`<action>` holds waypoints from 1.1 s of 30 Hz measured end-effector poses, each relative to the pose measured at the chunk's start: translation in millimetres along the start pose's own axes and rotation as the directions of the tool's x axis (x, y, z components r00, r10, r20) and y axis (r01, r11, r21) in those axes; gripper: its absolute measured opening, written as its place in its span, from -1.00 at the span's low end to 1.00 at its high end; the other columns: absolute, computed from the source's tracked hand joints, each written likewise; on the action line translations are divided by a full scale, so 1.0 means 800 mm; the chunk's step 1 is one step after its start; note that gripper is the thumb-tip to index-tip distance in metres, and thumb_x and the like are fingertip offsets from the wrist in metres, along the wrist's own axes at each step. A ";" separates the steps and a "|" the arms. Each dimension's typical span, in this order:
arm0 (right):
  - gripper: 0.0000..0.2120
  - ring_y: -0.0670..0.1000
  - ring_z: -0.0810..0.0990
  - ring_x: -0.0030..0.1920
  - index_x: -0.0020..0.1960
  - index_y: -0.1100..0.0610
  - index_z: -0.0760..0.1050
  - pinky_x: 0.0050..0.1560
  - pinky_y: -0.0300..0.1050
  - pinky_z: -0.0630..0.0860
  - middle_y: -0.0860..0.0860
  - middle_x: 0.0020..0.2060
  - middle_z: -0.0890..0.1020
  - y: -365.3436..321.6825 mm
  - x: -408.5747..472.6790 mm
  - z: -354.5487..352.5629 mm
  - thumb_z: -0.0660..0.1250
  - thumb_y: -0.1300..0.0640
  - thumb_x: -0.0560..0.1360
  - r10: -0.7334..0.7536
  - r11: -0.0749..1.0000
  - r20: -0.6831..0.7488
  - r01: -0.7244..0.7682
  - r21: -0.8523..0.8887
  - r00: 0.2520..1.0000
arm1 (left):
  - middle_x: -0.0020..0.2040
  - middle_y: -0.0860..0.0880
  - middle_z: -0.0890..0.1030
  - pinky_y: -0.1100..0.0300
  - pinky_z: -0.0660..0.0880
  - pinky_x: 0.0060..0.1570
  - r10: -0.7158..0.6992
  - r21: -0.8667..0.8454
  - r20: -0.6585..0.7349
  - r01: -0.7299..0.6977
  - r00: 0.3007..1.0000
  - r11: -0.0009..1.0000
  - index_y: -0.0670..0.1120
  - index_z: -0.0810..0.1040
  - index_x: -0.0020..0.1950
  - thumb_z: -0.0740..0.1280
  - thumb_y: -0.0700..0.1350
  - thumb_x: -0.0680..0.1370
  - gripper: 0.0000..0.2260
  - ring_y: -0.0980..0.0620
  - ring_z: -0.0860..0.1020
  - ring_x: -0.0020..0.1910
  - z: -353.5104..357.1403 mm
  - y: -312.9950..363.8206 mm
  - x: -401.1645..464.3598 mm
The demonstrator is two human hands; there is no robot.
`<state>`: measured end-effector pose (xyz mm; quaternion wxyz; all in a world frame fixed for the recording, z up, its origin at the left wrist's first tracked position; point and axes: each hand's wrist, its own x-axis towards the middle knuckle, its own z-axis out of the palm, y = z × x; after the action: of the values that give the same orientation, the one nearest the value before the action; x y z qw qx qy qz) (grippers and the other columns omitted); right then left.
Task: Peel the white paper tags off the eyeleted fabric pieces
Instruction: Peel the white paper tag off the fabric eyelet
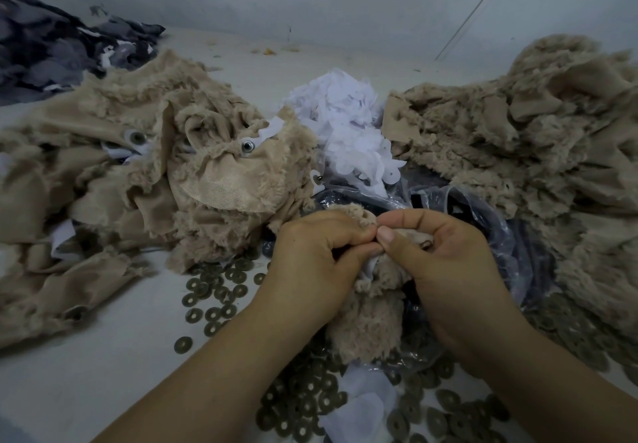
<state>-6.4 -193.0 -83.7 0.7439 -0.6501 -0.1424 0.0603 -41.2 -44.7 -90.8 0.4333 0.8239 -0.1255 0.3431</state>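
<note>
At the far left, a heap of dark grey fabric (pixel 51 45) lies against the back wall on the pale worktop (pixel 69 373). Next to it, toward the viewer, spreads a broad pile of tan fuzzy fabric pieces (pixel 121 173), several showing metal eyelets (pixel 247 146) ringed by white paper tags (pixel 272 128) that are not yet removed. In front of this pile, loose dark metal washers (pixel 214 301) are scattered over the worktop and run on under the forearms toward the bottom edge.

The left hand (pixel 310 252) is curled closed, thumb and fingers pinching the top edge of a tan fabric piece (pixel 366 318) held at centre, just above a crumpled clear plastic bag (pixel 490 235). A sliver of white paper (pixel 371 264) shows between the two hands, right at the pinch; whether it is gripped by one hand or both cannot be told. Behind the hands, a mound of peeled white tags (pixel 348 125) sits between the two tan piles.

The right hand (pixel 445 256) is likewise closed, thumb tip pressed against the left hand's fingertips on the same piece. At the far right rises a second large pile of tan fabric (pixel 538 145).
</note>
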 end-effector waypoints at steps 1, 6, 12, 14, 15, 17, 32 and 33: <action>-0.88 0.00 0.74 -0.08 -0.09 0.13 0.67 -0.11 -0.28 0.62 0.08 -0.16 0.75 -0.001 0.000 0.000 0.41 0.31 0.51 -0.001 1.000 0.002 0.001 -0.001 1.000 | -0.27 0.00 0.68 0.38 0.50 -0.12 -0.008 -0.013 0.010 0.009 1.000 1.000 -0.21 0.73 -0.14 0.50 -0.29 0.44 -0.97 0.18 0.61 -0.24 0.000 0.001 0.000; -0.82 -0.01 0.74 -0.06 -0.11 0.07 0.70 -0.10 -0.29 0.61 0.06 -0.14 0.75 0.001 0.000 -0.003 0.40 0.31 0.52 -0.022 0.999 0.015 0.023 -0.027 1.000 | -0.25 0.07 0.65 0.31 0.54 -0.15 -0.084 -0.070 0.052 0.088 0.995 0.994 -0.21 0.73 -0.09 0.50 -0.28 0.44 -0.93 0.18 0.62 -0.24 0.000 0.003 -0.001; -0.86 0.13 0.73 -0.02 -0.02 0.10 0.68 -0.05 -0.06 0.65 0.15 -0.07 0.74 -0.001 0.003 -0.001 0.40 0.11 0.46 0.049 0.992 0.044 -0.054 0.117 0.998 | -0.03 0.03 0.62 0.36 0.49 0.01 -0.107 -0.025 0.000 0.107 0.994 0.994 0.00 0.62 0.20 0.47 0.01 0.46 -0.67 0.18 0.57 -0.02 -0.009 0.010 -0.002; -0.76 0.18 0.73 -0.01 0.02 0.10 0.67 -0.05 0.00 0.66 0.16 -0.04 0.74 -0.003 0.003 0.000 0.41 0.04 0.41 0.062 0.988 0.028 -0.066 0.142 0.998 | 0.19 0.17 0.53 0.38 0.41 0.19 -0.166 0.013 0.086 0.165 0.982 0.986 0.16 0.43 0.35 0.49 0.13 0.41 -0.47 0.26 0.48 0.20 -0.017 0.009 -0.002; -0.73 0.19 0.72 0.01 0.04 0.11 0.66 -0.05 0.01 0.66 0.16 -0.02 0.73 -0.003 0.004 0.001 0.42 0.03 0.39 0.066 0.985 0.024 -0.069 0.158 0.998 | 0.26 0.23 0.48 0.37 0.37 0.26 -0.179 0.038 0.131 0.175 0.975 0.984 0.17 0.36 0.41 0.52 0.11 0.41 -0.38 0.28 0.44 0.27 -0.020 0.008 -0.002; -0.73 0.18 0.72 0.04 0.06 0.10 0.66 -0.05 -0.03 0.66 0.17 0.02 0.73 -0.006 0.004 0.001 0.42 0.06 0.39 0.058 0.973 0.047 -0.067 0.220 0.997 | 0.24 0.33 0.45 0.42 0.34 0.26 -0.158 0.013 0.144 0.158 0.977 0.987 0.16 0.36 0.38 0.53 -0.06 0.43 -0.41 0.37 0.42 0.28 -0.019 0.011 -0.002; -0.43 0.07 0.71 0.02 0.34 -0.03 0.44 -0.11 -0.04 0.65 0.04 0.08 0.69 -0.008 0.002 0.005 0.43 0.42 0.46 0.024 0.991 0.370 0.027 -0.130 0.929 | 0.09 0.07 0.46 0.51 0.41 -0.05 -0.282 -0.095 0.065 0.287 0.957 0.953 0.05 0.56 -0.10 0.50 -0.27 0.40 -0.75 0.30 0.46 0.04 -0.026 0.048 0.029; -0.50 0.09 0.71 -0.07 0.25 -0.06 0.50 -0.20 -0.03 0.64 0.04 0.01 0.70 -0.010 0.003 0.007 0.40 0.43 0.47 0.004 0.978 0.323 0.064 -0.199 0.946 | 0.06 0.08 0.44 0.53 0.38 -0.07 -0.240 -0.032 0.074 0.243 0.968 0.970 0.01 0.54 -0.15 0.54 -0.24 0.36 -0.76 0.28 0.44 0.03 -0.025 0.046 0.030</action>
<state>-6.2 -187.8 -75.0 0.6397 -0.7033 -0.2771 0.1391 -51.8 -48.4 -43.6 0.4838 0.8355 -0.0463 0.2563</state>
